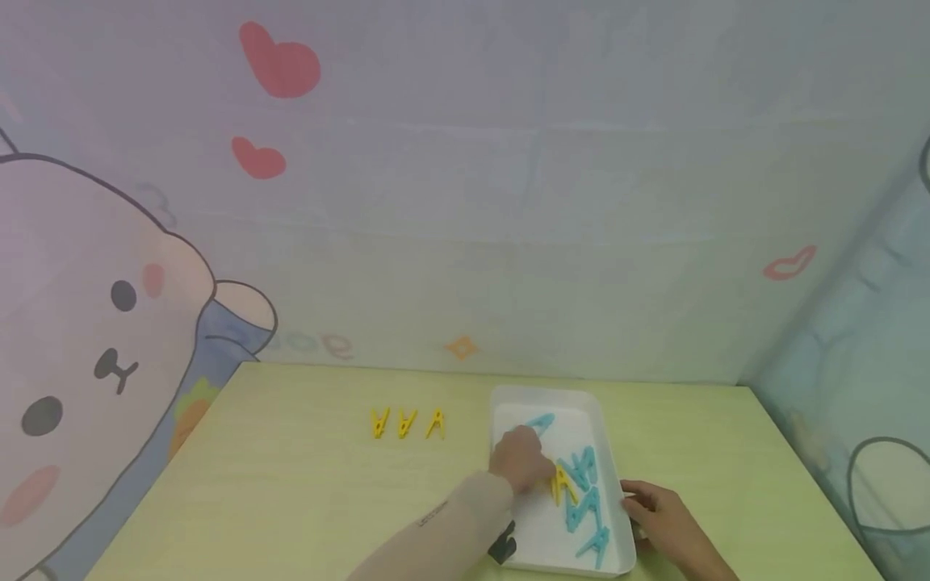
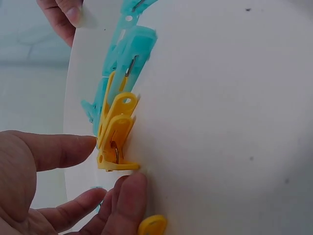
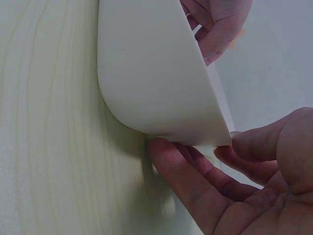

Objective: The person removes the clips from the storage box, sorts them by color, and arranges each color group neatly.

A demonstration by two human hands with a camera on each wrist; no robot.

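Yellow clothespin (image 1: 562,487) is seen in the head view inside the white tray (image 1: 534,524), toward its right wall, beside a cluster of blue clothespins (image 1: 581,468). It is partly covered by the left hand (image 1: 521,460), which is bent over the tray floor. The tray's right wall is held at its outside by the right hand (image 1: 664,520). On the table (image 1: 291,484), to the left of the tray, three more yellow clothespins (image 1: 406,424) are lined up in a row. Room for sideways movement is offered between that row and the tray, though the tray's left wall must be cleared first.

In the left wrist view, the clothespin is flanked by the left thumb and fingertips; whether it is firmly gripped cannot be told. A metal spring (image 2: 115,149) is shown in its body. It can be judged light, stiff and rather smooth, best taken across the body near the spring, since squeezed handles would open it. Blue neighbours are crowded against it and could be dragged along; bare tray floor is left on its other side.

In the right wrist view, the tray's rim is pinched by the right thumb and finger, with other fingers set lower against the wall.
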